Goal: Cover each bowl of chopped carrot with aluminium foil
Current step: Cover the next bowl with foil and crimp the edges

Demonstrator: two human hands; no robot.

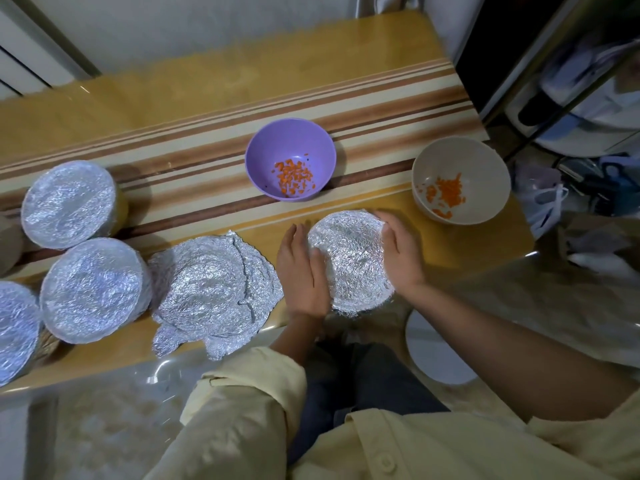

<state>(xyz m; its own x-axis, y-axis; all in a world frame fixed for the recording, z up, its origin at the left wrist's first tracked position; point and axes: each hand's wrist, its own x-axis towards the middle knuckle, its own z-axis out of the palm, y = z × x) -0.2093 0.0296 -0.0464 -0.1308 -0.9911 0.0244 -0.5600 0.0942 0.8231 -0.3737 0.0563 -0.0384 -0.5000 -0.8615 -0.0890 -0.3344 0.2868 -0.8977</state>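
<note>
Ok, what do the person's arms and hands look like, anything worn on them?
Left hand and right hand are bare: no gloves, rings or watch visible. The left sleeve, pale yellow, is pushed up to mid-forearm; the right sleeve, same fabric, sits near the elbow.

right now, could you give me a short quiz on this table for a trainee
1. True or false: the purple bowl is already covered with foil.
2. What do the left hand and right hand both touch? A the foil-topped bowl nearest the person; B the purple bowl; C the loose foil sheets.
3. How many bowls show bare carrot?

Key: 1 false. 2 A. 3 two, the purple bowl and the beige bowl.
</note>
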